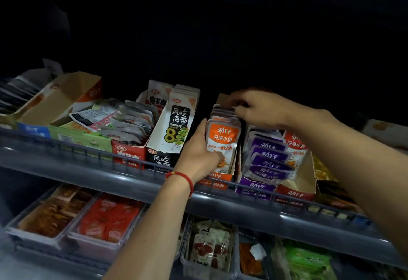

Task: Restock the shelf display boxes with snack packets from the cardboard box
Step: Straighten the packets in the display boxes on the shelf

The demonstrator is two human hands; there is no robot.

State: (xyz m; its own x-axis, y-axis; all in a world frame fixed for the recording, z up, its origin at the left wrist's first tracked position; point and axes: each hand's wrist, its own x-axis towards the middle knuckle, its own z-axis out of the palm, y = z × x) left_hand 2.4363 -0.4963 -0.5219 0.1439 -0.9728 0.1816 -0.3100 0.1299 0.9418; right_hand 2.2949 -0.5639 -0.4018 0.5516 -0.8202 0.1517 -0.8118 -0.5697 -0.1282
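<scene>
An orange display box (217, 178) on the upper shelf holds a row of orange snack packets (223, 138) standing upright. My left hand (199, 149) grips the front of that row, thumb across the front packet. My right hand (254, 107) reaches over the back of the same row, fingers curled on the rear packets. Beside it stand a purple display box (256, 188) with purple packets (268, 156) and a red display box (294, 193). The cardboard supply box is not in view.
A black-and-white seaweed packet box (174, 129) stands left of my left hand, then a red box (129, 154) and an open, nearly bare carton (59, 103). A grey shelf rail (132, 180) runs along the front. Clear bins (106, 218) of snacks fill the lower shelf.
</scene>
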